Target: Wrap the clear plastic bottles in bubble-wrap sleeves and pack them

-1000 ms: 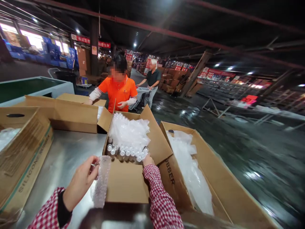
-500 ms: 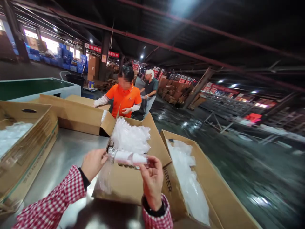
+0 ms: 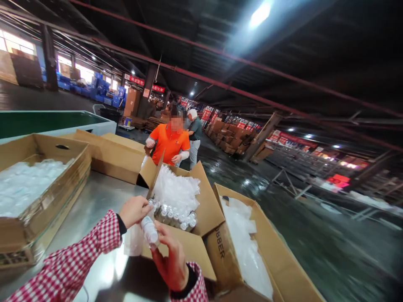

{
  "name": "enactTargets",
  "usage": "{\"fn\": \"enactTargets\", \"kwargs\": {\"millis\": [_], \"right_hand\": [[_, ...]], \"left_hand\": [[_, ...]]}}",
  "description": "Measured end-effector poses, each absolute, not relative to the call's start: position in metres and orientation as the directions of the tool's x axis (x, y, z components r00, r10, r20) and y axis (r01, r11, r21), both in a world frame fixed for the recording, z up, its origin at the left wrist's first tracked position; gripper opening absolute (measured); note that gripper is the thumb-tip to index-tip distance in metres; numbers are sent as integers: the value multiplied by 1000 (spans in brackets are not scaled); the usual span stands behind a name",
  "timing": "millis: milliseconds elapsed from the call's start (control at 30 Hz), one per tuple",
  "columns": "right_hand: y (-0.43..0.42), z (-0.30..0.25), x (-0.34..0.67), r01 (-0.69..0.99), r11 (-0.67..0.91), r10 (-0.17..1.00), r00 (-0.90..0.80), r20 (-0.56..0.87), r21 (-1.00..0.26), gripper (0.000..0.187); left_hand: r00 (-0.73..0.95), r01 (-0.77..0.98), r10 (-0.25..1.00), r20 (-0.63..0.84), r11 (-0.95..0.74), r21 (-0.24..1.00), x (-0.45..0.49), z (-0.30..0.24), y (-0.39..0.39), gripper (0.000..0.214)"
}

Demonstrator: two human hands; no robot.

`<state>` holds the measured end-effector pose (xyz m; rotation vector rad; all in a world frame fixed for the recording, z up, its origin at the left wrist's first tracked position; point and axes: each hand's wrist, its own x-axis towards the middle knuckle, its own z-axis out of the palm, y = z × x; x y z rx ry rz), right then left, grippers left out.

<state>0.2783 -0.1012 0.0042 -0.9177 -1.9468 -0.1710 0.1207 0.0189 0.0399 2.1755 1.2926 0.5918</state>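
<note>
A small white bottle (image 3: 149,230) is tilted between my hands, its lower end toward me. My left hand (image 3: 134,212) is closed at its upper end, pinching the clear plastic bag (image 3: 134,242) that hangs below the fingers. The fingers of my right hand (image 3: 174,256) curl round the lower end of the bottle. Just beyond is an open cardboard box (image 3: 211,209) holding rows of clear bottles (image 3: 176,217) with white tops. White plastic bags (image 3: 176,184) lie over the bottles behind. How far the bag covers the held bottle is hard to tell.
On the left of the metal table (image 3: 108,188) stands a carton (image 3: 72,180) of wrapped items. Another carton (image 3: 283,247) on the right holds white plastic bags (image 3: 244,239). A person in an orange shirt (image 3: 171,144) stands across, with another person (image 3: 195,134) behind. A green conveyor (image 3: 40,122) lies back left.
The bottle has swung from level to tilted, its right end coming down and left toward me. My right hand moved left with it. The view shifted, and the box's bottle rows now show.
</note>
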Motion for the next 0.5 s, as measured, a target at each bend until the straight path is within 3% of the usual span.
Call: {"fn": "enactTargets", "kwargs": {"millis": [233,400,500], "right_hand": [[-92,2,269,670,695,588,-320,743,-261,32],[-100,5,261,630,655,611,-117,783,-417,30],[-103,6,256,651,645,634,-161,757,-401,27]], "left_hand": [[490,552,868,82,-382,741,108,40,9,38],[520,473,846,122,-404,783,98,29,10,44],[547,387,825,140,-397,832,92,33,9,47]]}}
